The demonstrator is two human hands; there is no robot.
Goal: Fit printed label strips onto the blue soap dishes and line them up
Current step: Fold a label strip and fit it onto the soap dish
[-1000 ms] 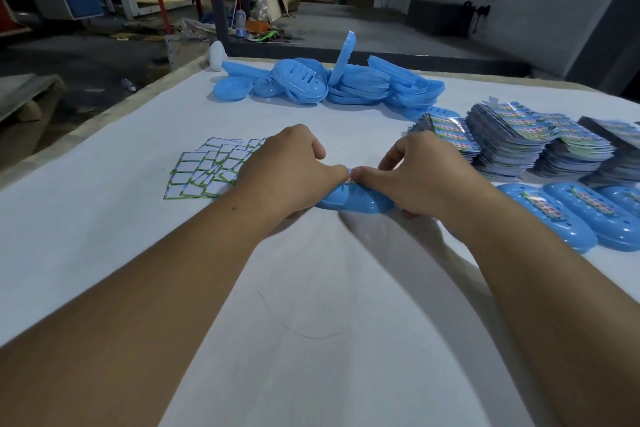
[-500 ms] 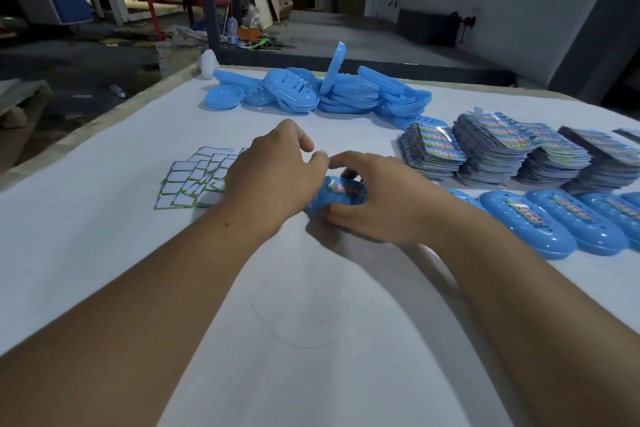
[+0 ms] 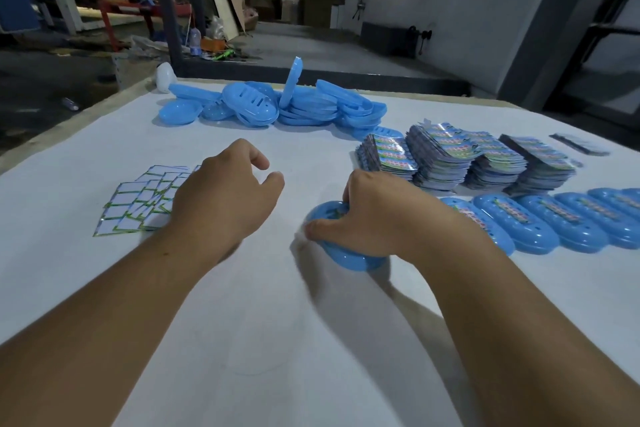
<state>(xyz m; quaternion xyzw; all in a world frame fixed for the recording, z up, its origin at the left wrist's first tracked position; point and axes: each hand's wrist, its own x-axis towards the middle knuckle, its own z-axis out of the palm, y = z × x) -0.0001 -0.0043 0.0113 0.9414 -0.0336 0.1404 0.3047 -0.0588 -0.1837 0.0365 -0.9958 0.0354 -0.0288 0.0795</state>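
- The right hand [image 3: 377,215] grips a blue soap dish [image 3: 343,253] on the white surface [image 3: 277,340], fingers curled over its top and thumb at its near-left end.
- The left hand [image 3: 225,198] hovers apart from that dish, fingers loosely curled and holding nothing.
- Under the left hand lies a spread of small white cards [image 3: 138,198].
- To the right stands a row of labelled dishes [image 3: 540,222], side by side.
- Behind the row sit stacks of printed label strips [image 3: 450,156].
- At the far edge lies a heap of unlabelled blue dishes [image 3: 277,104].
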